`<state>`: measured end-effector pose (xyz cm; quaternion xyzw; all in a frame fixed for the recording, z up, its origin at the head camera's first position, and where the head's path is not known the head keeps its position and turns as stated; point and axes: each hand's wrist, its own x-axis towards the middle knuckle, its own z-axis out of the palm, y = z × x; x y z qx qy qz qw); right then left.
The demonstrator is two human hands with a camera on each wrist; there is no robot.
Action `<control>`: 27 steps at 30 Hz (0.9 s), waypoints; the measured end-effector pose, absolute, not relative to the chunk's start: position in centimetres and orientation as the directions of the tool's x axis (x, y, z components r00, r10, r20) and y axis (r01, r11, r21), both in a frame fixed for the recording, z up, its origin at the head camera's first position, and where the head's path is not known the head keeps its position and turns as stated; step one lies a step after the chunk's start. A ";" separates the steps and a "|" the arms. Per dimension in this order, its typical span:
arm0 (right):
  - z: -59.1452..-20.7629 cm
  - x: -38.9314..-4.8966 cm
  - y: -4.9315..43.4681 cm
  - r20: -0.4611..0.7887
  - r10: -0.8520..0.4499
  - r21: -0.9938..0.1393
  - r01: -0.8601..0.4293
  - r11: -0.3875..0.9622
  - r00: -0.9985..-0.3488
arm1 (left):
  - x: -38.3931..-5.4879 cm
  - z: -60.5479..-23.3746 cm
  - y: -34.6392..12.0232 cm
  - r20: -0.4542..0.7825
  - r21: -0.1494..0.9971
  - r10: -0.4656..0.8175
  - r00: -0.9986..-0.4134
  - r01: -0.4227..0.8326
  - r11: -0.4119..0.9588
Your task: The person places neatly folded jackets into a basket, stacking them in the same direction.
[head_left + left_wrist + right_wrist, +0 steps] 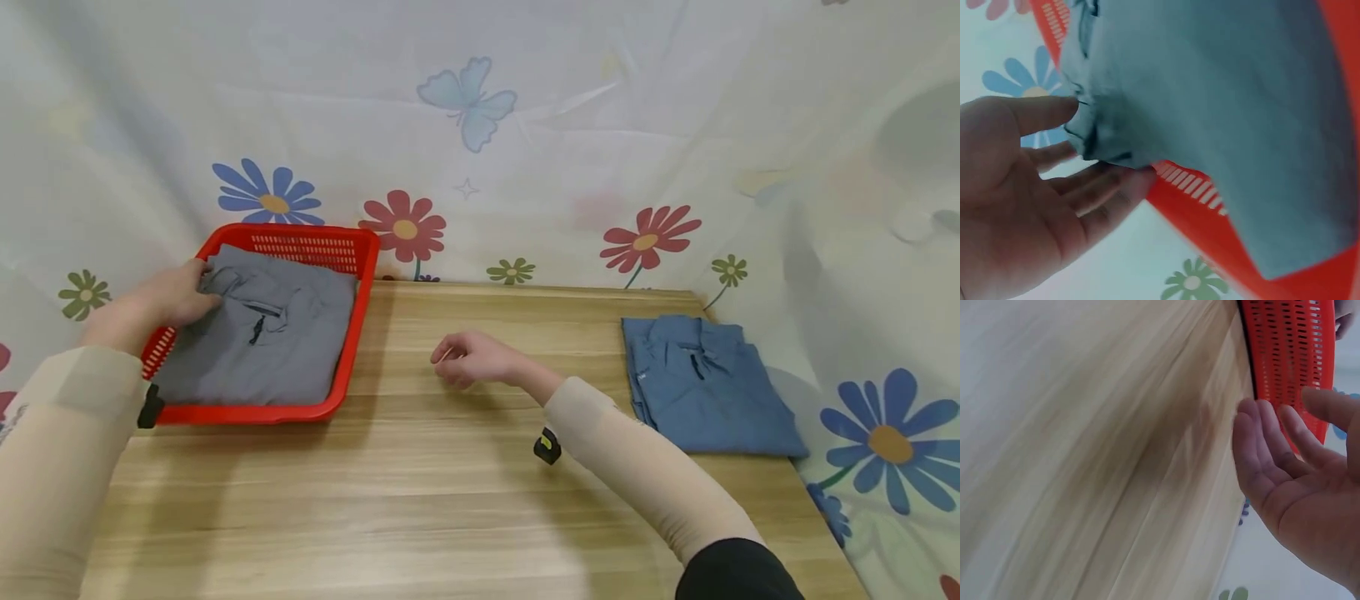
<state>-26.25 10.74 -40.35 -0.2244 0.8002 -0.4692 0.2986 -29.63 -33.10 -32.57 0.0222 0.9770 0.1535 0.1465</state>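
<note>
A folded grey shirt (300, 350), with its collar and a black zip pull showing, lies in a red plastic basket (365, 292) at the left. At the basket's left side my left hand (168, 296) grips the shirt's edge. The left wrist view shows the thumb (1054, 114) on the near face of the grey cloth (1210, 94) and the other fingers reaching behind it, their tips partly hidden. Over the middle of the table hangs my right hand (480, 358), fingers loosely curled around nothing. In the right wrist view its fingers (1250, 450) appear near the basket's side (1288, 350), apart from it.
A folded blue shirt (712, 392) lies at the right of the wooden table (420, 517). Behind and beside the table hangs a white cloth (555, 183) printed with flowers and a butterfly. The basket stands by the table's back left, close to that cloth.
</note>
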 end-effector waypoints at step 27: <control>-41.4 -23.1 18.6 -0.032 -0.562 -0.634 -0.418 0.650 -0.826 | -24.6 -29.4 -22.2 -0.089 0.220 0.264 -0.960 0.240 0.946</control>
